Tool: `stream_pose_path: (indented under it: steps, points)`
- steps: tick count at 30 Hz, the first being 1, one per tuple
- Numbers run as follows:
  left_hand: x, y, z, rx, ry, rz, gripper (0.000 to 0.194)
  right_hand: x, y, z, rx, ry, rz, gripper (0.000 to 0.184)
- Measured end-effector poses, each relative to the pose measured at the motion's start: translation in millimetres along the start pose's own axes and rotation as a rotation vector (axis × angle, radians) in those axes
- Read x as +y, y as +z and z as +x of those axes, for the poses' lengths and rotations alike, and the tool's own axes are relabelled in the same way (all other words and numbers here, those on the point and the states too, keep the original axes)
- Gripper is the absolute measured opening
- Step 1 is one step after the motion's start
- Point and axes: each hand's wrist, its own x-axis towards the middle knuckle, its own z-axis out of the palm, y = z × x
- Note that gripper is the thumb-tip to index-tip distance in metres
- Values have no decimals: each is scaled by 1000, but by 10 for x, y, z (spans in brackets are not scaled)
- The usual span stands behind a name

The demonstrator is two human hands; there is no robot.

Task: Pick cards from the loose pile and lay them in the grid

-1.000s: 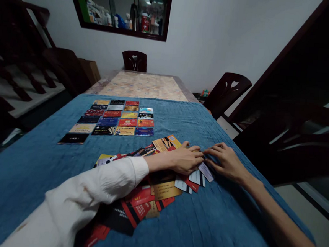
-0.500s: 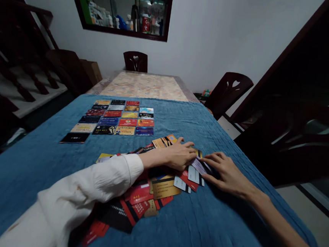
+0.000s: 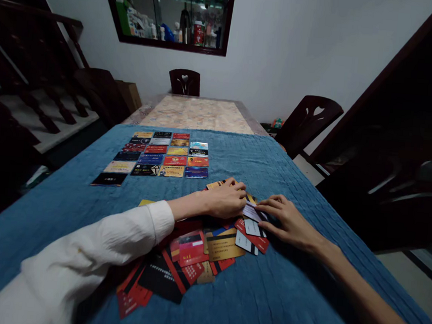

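Note:
A loose heap of overlapping cards lies on the blue cloth, with a gold card (image 3: 225, 247) and a pink-red card (image 3: 192, 248) near its front. My left hand (image 3: 226, 199) rests palm down over the back of the heap, fingers bent and close together; whatever is under the fingertips is hidden. At the heap's right edge, my right hand (image 3: 288, 220) has its fingers and thumb at the edges of a pale lilac card (image 3: 252, 212) with a dark stripe. Just below that card lie a white card (image 3: 251, 226) and a second white card (image 3: 245, 242).
Beyond the heap, several cards lie face up in neat rows, among them a blue card (image 3: 196, 172) and a black card (image 3: 108, 179). The blue cloth (image 3: 283, 299) covers the near part of the table (image 3: 201, 113). Dark wooden chairs (image 3: 310, 120) stand around.
Both hands have shifted left over the heap, and the lilac card has moved left with the right hand. The view has turned slightly left. The rows of cards look the same.

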Motion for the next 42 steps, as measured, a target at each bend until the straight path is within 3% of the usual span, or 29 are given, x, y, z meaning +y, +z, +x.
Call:
stream_pose_path:
  steps: [9, 14, 24, 37, 42]
  points:
    - [34, -46, -283, 117, 13, -22, 23, -134, -86, 143, 79, -124, -34, 26]
    - [-6, -111, -370, 105, -132, -86, 19, -164, -69, 286, 176, -167, -55, 26]
    - [-156, 29, -528, 249, -428, -421, 23, -95, 51, 560, 209, -86, 5, 25]
    - [-177, 103, -585, 305, -514, -497, 25, -63, 263, 579, 281, 28, 117, 34]
    - [-177, 106, -602, 324, -545, -527, 27, -54, 277, 574, 271, 41, 149, 13]
